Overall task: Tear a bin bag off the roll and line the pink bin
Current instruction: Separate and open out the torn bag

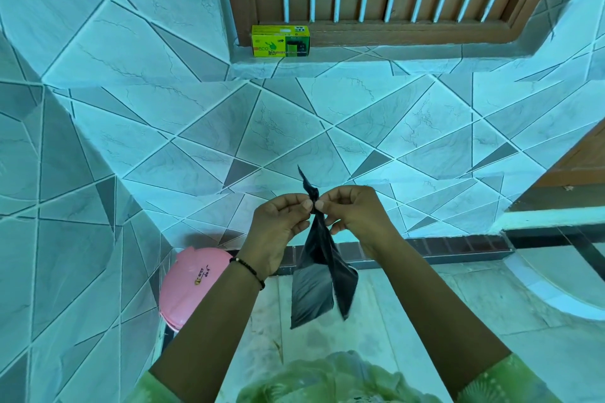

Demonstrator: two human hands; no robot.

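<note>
- Both hands pinched the black bin bag [319,268] at its bunched top: the left hand [281,229] and the right hand [355,216] met fingertip to fingertip, thumbs and forefingers closed on the twisted plastic, the other fingers loosely curled.
- From that grip the bag hung straight down, its long axis near upright, a thin tail poking up above the fingers; it looked still folded flat, the mouth not yet opened.
- The pink bin [191,285] stood low and to the left of the grip, against the tiled wall, lid side towards the camera; the left hand was the nearer one.
- The green box [280,41] of bags sat far above the grip on the window ledge [360,56].
- Likely next: work the mouth apart, then carry it down-left.
</note>
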